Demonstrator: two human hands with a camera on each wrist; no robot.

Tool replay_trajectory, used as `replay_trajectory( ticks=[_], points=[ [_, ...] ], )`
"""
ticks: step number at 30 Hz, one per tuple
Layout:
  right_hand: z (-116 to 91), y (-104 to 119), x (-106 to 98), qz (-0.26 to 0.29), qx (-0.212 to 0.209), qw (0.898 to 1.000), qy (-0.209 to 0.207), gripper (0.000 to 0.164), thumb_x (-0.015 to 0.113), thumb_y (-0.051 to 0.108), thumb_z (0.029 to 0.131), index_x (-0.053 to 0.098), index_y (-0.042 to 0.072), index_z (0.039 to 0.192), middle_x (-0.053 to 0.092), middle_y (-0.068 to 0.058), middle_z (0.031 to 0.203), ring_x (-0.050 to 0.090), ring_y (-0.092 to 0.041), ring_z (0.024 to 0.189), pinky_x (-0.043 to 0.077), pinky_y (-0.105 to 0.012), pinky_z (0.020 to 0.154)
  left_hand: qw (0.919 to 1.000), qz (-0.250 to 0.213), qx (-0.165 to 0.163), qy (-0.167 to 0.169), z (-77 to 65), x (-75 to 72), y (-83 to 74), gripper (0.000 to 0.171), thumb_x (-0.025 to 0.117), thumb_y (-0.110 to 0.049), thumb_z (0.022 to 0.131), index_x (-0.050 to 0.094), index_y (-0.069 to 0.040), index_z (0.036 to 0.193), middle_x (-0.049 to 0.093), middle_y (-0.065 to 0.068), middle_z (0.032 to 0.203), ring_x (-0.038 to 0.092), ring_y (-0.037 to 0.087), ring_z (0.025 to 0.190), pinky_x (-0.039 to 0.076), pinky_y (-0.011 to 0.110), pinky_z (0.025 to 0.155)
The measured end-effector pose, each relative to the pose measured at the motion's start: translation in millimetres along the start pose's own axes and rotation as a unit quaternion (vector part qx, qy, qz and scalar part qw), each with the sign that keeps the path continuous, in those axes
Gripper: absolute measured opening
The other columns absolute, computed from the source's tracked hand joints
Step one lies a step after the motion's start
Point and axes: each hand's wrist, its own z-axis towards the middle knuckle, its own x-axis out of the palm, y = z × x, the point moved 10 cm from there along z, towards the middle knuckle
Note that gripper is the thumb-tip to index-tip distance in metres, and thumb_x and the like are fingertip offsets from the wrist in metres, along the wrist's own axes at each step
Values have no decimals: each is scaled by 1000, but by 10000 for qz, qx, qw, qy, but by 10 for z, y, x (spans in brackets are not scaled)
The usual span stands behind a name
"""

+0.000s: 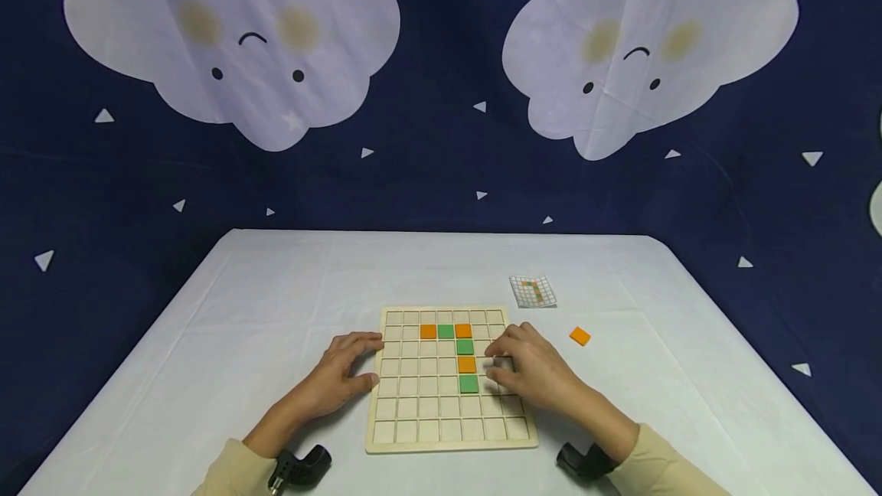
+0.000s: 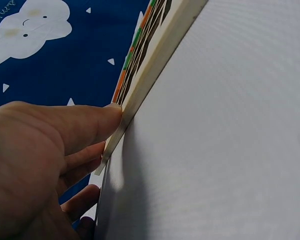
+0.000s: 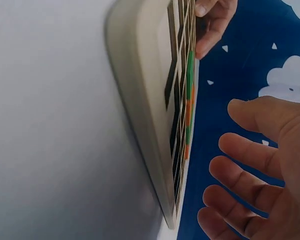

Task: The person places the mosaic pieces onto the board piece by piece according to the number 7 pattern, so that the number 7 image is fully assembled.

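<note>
A square wooden grid board lies on the white table. On it, an orange tile, a green tile and another orange tile form a row, with green, orange and green tiles running down from its right end. My left hand rests at the board's left edge, thumb and fingertips touching the rim. Over the board's right side is my right hand, its fingers loosely bent and spread apart, holding nothing; the right wrist view shows the gap between thumb and fingers.
One loose orange tile lies right of the board. Behind the board's right corner is a small pattern card with a printed grid and coloured squares. A dark blue cloth with clouds hangs behind the table.
</note>
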Motion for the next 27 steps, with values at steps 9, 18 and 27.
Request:
replay_trajectory(
  ticks=[9,18,27],
  points=[
    [-23,-153,-158,-32,217,9990,-398,19,75,24,76,71,17,93,61,9,89,46,-6,85,43,-26,72,9999,-50,-90,27,-2,5,-6,47,71,-12,81,58,-10,126,48,1,139,35,26,129,27,54,104],
    [-73,-346,-254,-43,492,9971,-585,20,77,21,76,70,16,94,59,8,89,47,-10,88,42,-28,72,10000,-41,-39,48,-2,2,-19,47,71,-12,81,57,-10,126,48,2,139,35,26,128,28,53,104],
    [-113,-507,-354,-213,557,9949,-814,20,78,20,74,70,15,92,60,6,87,48,-10,83,40,-29,68,10000,-20,26,22,-10,-11,-28,47,70,-12,81,57,-9,126,49,3,139,35,26,128,28,54,104]
  ],
)
